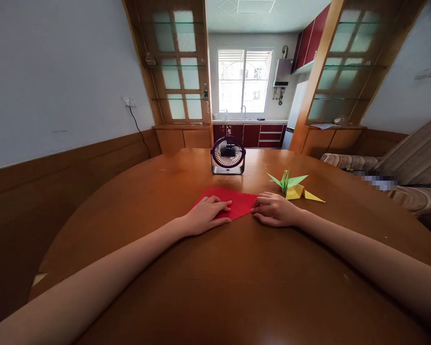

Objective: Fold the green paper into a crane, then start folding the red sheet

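One sheet of red paper (240,202) lies on the table (215,287), on the near side of the fan (228,154), partly under the left hand (207,214) and reaching the fingertips of the right hand (276,210). Its long axis runs roughly side to side across the fan's front, one end pointing rightward. The left hand rests open, fingers loosely spread; the right's fingers curl at the paper's edge, though whether they pinch it I cannot tell.

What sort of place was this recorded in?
Probably a home dining area: a wooden table in front, a striped armchair at right, and a kitchen window above a sink counter beyond.
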Demonstrator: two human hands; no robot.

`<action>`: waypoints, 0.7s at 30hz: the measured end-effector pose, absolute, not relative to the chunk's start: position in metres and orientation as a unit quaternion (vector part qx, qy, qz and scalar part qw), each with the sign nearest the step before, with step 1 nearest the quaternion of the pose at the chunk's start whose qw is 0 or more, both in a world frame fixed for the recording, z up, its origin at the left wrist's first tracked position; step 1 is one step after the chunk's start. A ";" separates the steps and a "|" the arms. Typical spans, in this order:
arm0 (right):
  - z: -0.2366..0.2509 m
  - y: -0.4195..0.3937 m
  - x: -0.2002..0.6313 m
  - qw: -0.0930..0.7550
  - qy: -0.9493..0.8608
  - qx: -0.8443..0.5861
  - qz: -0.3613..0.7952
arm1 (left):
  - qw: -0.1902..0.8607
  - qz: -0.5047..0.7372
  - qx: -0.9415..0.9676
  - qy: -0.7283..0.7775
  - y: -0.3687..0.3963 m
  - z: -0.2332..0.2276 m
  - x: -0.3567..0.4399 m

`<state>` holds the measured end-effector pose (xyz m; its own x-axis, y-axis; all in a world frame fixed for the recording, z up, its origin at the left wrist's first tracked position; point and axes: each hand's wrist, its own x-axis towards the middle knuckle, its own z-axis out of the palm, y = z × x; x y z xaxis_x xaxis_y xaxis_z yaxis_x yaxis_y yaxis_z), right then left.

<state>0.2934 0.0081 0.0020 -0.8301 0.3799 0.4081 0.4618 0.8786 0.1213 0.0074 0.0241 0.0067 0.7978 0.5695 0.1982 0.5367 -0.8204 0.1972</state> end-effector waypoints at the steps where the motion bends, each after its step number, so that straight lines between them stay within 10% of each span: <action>1: 0.002 0.010 0.297 0.196 -0.948 -0.226 -0.104 | 0.066 0.126 0.947 0.289 0.025 0.007 0.007; 21: -0.002 0.019 0.303 0.238 -0.927 -0.287 -0.041 | 0.032 0.215 0.903 0.371 0.029 0.001 0.040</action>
